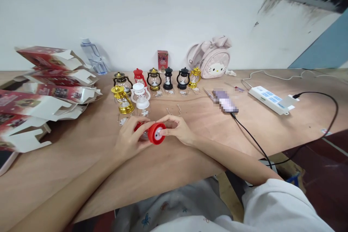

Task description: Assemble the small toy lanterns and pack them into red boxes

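A small red lantern [157, 134] lies on its side above the table, its round base turned toward me. My left hand [130, 136] is wrapped round its body and hides much of it. At the base, my right hand [176, 130] has its thumb on the white bottom disc and its fingers on the rim. Just beyond my hands stand a gold lantern [125, 103] and a white lantern [140, 98], both upright. Thin wire pieces [174, 110] and small white cut-outs [123, 121] lie on the tabletop near them.
Several more lanterns, one being black [168, 79], line the back. Opened red boxes [62, 92] pile up at left, near a water bottle [94, 56]. A pink bag [216, 63] leans on the wall. A phone [225, 101], its cable and a power strip [269, 99] occupy the right.
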Tool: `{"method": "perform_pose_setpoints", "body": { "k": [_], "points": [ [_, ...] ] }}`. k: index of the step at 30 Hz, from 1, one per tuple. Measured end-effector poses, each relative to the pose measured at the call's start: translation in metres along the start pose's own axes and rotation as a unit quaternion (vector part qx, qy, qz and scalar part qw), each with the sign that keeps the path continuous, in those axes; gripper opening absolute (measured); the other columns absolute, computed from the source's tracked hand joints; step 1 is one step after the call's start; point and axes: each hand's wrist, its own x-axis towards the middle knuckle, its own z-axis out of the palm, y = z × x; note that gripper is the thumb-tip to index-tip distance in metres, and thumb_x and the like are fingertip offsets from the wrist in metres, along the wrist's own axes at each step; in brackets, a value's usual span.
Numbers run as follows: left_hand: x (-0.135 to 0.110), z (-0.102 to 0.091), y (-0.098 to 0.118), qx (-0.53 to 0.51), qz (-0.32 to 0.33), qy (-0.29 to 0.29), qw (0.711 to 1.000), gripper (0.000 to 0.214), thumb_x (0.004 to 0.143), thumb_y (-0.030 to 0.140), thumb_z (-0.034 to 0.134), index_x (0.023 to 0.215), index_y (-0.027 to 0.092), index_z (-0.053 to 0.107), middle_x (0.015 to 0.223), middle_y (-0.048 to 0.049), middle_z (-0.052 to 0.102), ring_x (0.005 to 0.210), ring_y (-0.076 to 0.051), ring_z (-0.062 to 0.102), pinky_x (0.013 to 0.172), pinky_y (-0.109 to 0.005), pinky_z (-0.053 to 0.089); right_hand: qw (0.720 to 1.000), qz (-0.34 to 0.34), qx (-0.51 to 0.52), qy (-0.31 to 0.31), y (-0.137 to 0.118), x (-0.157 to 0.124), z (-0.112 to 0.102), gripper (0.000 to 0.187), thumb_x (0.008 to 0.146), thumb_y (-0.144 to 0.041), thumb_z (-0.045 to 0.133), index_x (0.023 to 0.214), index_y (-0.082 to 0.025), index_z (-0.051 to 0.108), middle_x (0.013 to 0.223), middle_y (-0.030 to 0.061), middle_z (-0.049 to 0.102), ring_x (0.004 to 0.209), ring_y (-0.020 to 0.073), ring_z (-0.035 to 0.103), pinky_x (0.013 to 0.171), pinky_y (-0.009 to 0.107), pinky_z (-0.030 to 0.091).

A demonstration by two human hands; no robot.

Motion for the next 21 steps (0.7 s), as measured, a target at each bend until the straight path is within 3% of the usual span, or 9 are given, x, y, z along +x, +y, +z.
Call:
{"method": "perform_pose_setpoints", "body": {
  "k": [12,21],
  "points": [
    [0.0036,-0.0016,0.0044,0.016,0.009,0.011,1.0,0.029,0.086,0.034,0.059,0.109,0.017,0.056,0.096,-0.0113,0.059,0.084,-0.022,0.056,0.068,-0.033,0.047,0.998,0.013,0.054,0.026,0.0023,-0.0018,0.0038,0.037,0.054,-0.031,0.086,0.084,-0.019,0.068,0.087,0.0009,0.072,0.079,0.0134,0.067,0.074,0.028,0.055],
    [0.0018,-0.0011,0.0031,0.037,0.029,0.003,0.999,0.029,0.085,0.033,0.06,0.108,0.016,0.058,0.095,-0.0118,0.06,0.083,-0.022,0.056,0.069,-0.033,0.046,0.999,0.011,0.033,0.034,-0.0006,-0.0041,0.007,0.033,0.054,-0.032,0.086,0.077,-0.022,0.065,0.085,-0.001,0.071,0.078,0.0145,0.064,0.072,0.029,0.051]
  ]
}}
